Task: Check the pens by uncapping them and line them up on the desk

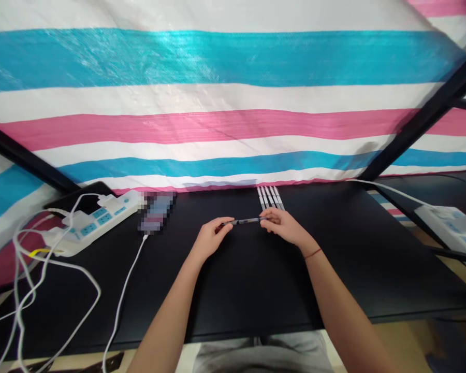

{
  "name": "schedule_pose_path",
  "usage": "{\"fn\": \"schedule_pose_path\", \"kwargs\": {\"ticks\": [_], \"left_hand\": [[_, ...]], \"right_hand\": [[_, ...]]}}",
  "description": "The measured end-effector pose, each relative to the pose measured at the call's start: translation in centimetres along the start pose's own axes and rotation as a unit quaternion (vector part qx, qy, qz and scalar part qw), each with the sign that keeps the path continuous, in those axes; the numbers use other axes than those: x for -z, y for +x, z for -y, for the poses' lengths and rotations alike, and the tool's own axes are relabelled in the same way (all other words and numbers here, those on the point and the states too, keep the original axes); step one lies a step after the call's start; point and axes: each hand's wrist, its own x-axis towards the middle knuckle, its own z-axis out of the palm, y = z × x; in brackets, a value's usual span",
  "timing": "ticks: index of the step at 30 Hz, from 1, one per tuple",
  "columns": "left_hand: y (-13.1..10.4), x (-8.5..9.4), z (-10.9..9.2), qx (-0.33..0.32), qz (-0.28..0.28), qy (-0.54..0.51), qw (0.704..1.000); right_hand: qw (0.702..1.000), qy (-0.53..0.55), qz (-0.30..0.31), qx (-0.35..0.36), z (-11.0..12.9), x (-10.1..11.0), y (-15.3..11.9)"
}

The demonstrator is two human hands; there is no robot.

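Between my two hands a slim pen (249, 221) lies crosswise, just over the black table. My left hand (214, 234) pinches its left end between thumb and fingers. At the other end, my right hand (281, 225) closes on the pen with thumb and fingertips. The pen's middle shows dark and pale parts; both its ends are hidden by my fingers. Right behind my right hand, several white pens (270, 197) lie side by side in a row, their near ends partly covered by that hand.
A white power strip (101, 224) with plugs and tangled white cables (86, 274) takes up the table's left side. Beside it lies a blurred-out phone (157, 212) on a charging cable. Another power strip (456, 223) is at far right. Striped sheeting (233, 124) hangs behind the black table (252, 290).
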Motion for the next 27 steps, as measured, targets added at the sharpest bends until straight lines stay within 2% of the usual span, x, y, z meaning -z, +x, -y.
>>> {"fn": "schedule_pose_path", "kwargs": {"ticks": [3,7,10,13,21,24,27], "left_hand": [[0.0,-0.1,0.0,0.009,0.016,-0.020,1.000],[0.0,-0.1,-0.1,0.021,0.019,-0.032,0.999],[0.0,-0.1,-0.2,0.027,0.021,-0.034,0.999],[0.0,-0.1,-0.3,0.027,0.019,-0.045,0.998],[0.1,-0.3,-0.1,0.012,0.004,-0.061,0.998],[0.0,-0.4,-0.2,-0.003,-0.009,-0.053,0.999],[-0.3,-0.6,-0.7,-0.004,-0.005,-0.060,0.998]], "right_hand": [[0.999,-0.029,0.005,-0.011,-0.2,0.1,0.0],[1.000,0.020,-0.014,0.005,-0.6,0.1,0.2],[1.000,-0.005,-0.003,0.005,-0.6,0.1,0.2],[0.999,-0.036,0.004,0.000,-0.2,0.2,0.1],[1.000,-0.019,-0.015,0.013,0.1,0.0,-0.1],[0.999,0.024,-0.029,0.007,-0.3,-0.5,0.2],[0.988,0.127,-0.092,-0.001,-0.4,-1.3,0.6]]}}
